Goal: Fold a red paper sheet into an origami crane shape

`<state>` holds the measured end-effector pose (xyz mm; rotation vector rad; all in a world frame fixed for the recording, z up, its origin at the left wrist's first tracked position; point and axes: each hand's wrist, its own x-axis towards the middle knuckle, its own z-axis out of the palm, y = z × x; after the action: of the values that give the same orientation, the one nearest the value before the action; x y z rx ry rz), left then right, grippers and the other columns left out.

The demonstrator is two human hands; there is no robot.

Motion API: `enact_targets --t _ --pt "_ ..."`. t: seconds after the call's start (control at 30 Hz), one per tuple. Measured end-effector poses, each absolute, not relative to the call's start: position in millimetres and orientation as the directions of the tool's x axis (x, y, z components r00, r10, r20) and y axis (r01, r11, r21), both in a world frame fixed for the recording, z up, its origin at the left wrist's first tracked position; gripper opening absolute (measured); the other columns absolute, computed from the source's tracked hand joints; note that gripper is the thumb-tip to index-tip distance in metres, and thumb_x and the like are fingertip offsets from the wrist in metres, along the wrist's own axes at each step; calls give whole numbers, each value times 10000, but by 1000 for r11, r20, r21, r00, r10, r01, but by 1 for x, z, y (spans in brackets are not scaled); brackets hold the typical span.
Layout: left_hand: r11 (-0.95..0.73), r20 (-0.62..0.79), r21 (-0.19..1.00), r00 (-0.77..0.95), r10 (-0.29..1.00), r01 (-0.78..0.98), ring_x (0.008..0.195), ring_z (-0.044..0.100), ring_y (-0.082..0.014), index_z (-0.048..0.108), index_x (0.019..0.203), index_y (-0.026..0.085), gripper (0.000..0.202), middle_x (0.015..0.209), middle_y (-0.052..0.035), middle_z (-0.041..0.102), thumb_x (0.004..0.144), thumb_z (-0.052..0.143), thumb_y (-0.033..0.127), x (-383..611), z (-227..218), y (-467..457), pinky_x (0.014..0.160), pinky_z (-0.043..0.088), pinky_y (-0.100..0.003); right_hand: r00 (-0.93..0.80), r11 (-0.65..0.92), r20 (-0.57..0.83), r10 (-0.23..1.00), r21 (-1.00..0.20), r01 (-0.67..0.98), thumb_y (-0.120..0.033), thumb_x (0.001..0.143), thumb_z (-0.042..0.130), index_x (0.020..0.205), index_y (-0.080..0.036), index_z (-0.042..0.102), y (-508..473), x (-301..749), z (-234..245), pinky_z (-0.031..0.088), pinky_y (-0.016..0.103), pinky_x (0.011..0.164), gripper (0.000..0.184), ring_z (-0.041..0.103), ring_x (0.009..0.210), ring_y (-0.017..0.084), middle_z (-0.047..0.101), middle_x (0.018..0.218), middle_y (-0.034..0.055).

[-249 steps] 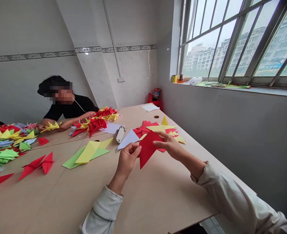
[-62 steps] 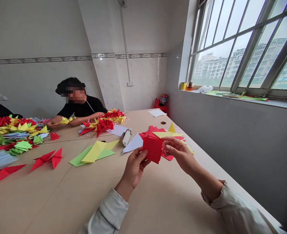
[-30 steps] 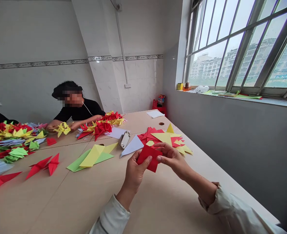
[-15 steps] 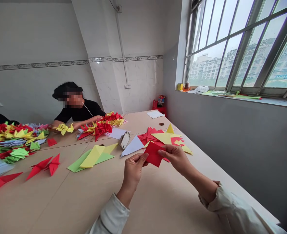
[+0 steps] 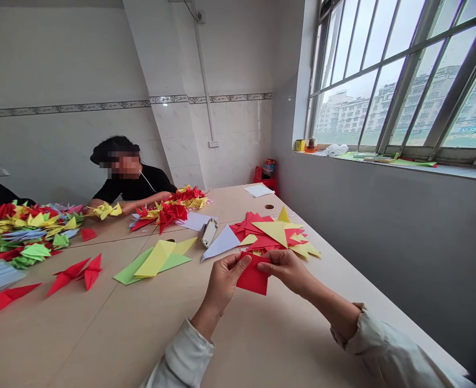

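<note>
A folded red square of paper (image 5: 252, 276) is held above the table, pinched at its upper corners. My left hand (image 5: 226, 274) grips its left side between thumb and fingers. On the right side, my right hand (image 5: 287, 269) pinches it the same way. Just beyond my hands lies a pile of folded red papers (image 5: 251, 223) with yellow folded pieces (image 5: 276, 231) on top. Left of that pile sit a pale blue paper triangle (image 5: 223, 243) and a phone-like object (image 5: 208, 233) propped on its edge.
Green and yellow folded sheets (image 5: 157, 258) lie left of centre. Several red folded pieces (image 5: 68, 276) are farther left, near a heap of paper cranes (image 5: 28, 231). Across the table (image 5: 141, 334) a person in black (image 5: 149, 180) leans over more cranes (image 5: 173, 210).
The red paper has turned from a diamond to a more level square and sits slightly lower. My right hand has come down and a little left. The view has shifted slightly.
</note>
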<state>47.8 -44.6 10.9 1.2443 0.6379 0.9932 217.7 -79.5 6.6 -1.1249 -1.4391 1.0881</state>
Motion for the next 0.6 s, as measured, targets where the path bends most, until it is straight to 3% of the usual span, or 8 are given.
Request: enact_targets --t 0.37,0.47,0.6 --pt "-80 142 975 304 942 -207 560 497 -130 639 704 155 319 621 -1 586 755 653 469 51 -4 -40 521 403 -232 -112 208 193 975 -969 134 -417 786 643 641 -158 512 -78 212 -1 222 237 485 324 320 541 84 433 583 -34" --pt "-291 284 957 215 934 -3 541 429 -114 630 692 168 324 587 15 530 814 577 463 49 -3 -40 503 339 -218 -92 221 208 974 -959 178 -398 786 643 609 -166 467 -80 209 0 209 235 476 341 288 525 77 394 560 -49" --pt "-596 575 699 184 797 395 510 341 -100 597 615 172 326 500 39 423 855 540 386 46 3 -40 523 267 -230 -79 208 199 977 -968 142 -400 765 658 592 -170 465 -83 206 7 223 233 473 346 294 512 76 400 546 -53"
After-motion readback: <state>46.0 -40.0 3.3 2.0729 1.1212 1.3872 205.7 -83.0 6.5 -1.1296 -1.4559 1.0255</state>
